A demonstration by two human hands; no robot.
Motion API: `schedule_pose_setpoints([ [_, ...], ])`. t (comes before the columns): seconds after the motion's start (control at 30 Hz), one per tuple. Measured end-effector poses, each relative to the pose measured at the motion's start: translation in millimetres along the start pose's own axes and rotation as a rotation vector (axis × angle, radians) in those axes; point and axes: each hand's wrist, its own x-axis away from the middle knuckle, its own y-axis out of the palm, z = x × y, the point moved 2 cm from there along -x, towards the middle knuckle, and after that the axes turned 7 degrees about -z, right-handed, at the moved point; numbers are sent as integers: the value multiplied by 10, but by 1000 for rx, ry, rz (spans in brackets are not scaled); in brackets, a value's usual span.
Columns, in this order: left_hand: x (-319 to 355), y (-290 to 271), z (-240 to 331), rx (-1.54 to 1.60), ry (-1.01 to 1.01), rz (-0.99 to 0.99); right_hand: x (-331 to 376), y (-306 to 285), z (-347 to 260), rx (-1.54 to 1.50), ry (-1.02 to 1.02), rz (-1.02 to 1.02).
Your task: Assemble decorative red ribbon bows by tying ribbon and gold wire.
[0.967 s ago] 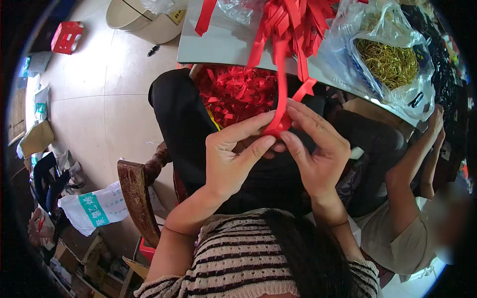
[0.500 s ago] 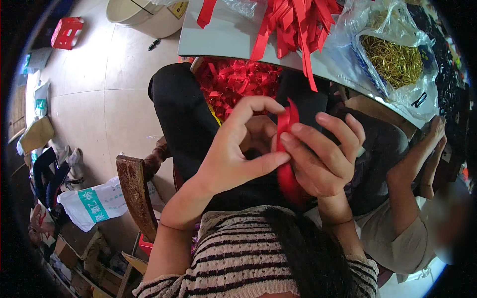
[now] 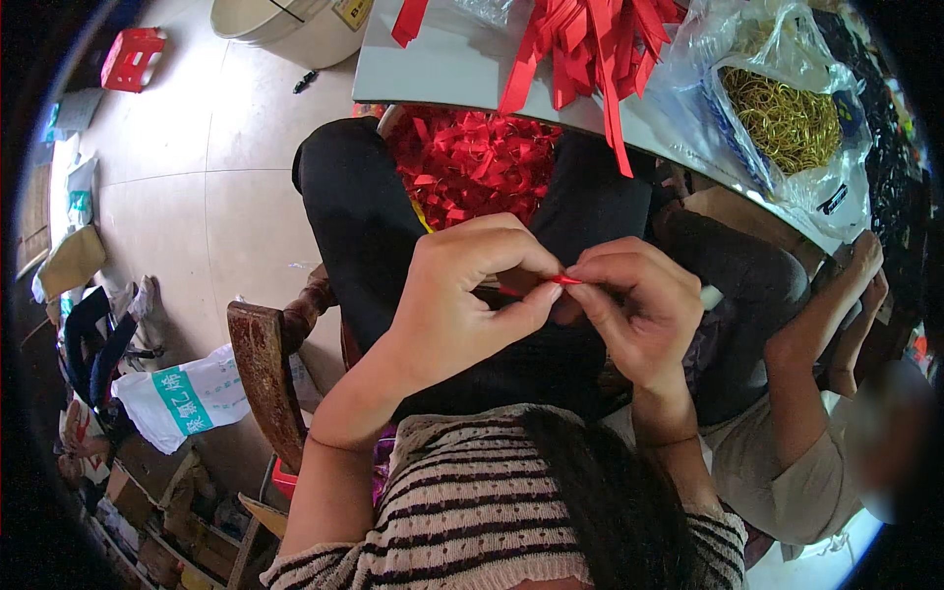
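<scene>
A red ribbon (image 3: 564,280) is pinched between the fingertips of both hands above my lap; only a small bit of it shows. My left hand (image 3: 472,285) closes thumb and index finger on its left side. From the other side my right hand (image 3: 639,300) grips it, thumb against fingers. Most of the ribbon is hidden behind the fingers. Beyond the hands, between my knees, a heap of red ribbon pieces (image 3: 472,162) fills a container whose rim barely shows. Long red ribbon strips (image 3: 590,49) lie on the white table (image 3: 433,74), some hanging over its edge.
A clear plastic bag holding gold-coloured cords or rings (image 3: 787,118) sits at the table's right. Another person's arm (image 3: 816,339) is close on my right. To my left are a worn wooden chair part (image 3: 264,379), a white sack (image 3: 187,398), a beige bucket (image 3: 295,29) and a red stool (image 3: 133,59).
The ribbon, upright and longer before, now shows only as a small folded or twisted bit between the fingertips. The right hand's raised fingers have curled in, and both hands have drawn together.
</scene>
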Motion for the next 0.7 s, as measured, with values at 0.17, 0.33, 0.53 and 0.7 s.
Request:
schedule_pose_setpoints([
  [0.17,34,30,-112,291,48,-51,-19,-88,-40,-327,167,10],
  [0.33,64,49,-146,620,-64,-173,-212,-211,-136,-171,-138,-260],
  [0.53,108,223,-226,1131,-159,-19,-373,-235,-56,-35,-505,-221],
  [0.7,71,-25,-241,401,-84,503,-137,-118,-160,94,-406,-173],
])
